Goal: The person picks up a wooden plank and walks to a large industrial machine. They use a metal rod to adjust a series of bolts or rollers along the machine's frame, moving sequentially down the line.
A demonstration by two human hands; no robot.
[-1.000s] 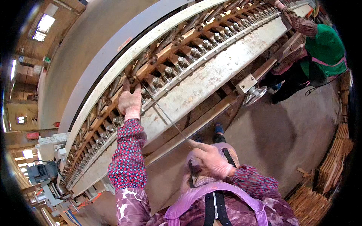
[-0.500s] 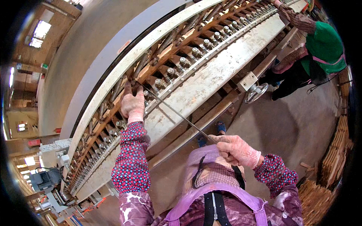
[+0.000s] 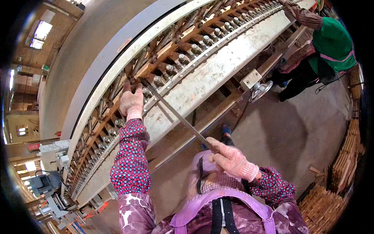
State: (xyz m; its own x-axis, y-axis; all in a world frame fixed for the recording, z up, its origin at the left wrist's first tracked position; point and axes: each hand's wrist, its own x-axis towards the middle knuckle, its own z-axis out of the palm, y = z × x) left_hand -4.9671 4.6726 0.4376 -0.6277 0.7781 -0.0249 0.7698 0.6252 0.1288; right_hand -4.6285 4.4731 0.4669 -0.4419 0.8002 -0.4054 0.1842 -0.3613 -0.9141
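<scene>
My right hand (image 3: 230,158), in a pale pink knit glove, grips the near end of a long, thin, dark flat bar (image 3: 177,115). The bar slants up and left across the machine's pale metal ledge (image 3: 210,74), its far end beside my left hand (image 3: 131,102). That hand, also gloved, reaches into the row of brown slats and rods (image 3: 150,66). Its thumb and a finger close around a dark piece there whose kind I cannot make out; the fingertips are partly hidden. Along the row run several spring-loaded bolts (image 3: 182,58).
A co-worker in a green top (image 3: 333,43) stands at the right, a gloved hand on the machine's far end. A handwheel (image 3: 261,90) juts from the frame. Thin wood strips (image 3: 325,204) are stacked at lower right. A motor (image 3: 44,183) sits at left.
My right hand and the bar have shifted slightly left, and the bar now shows its broader side. My left hand has moved a little left along the row.
</scene>
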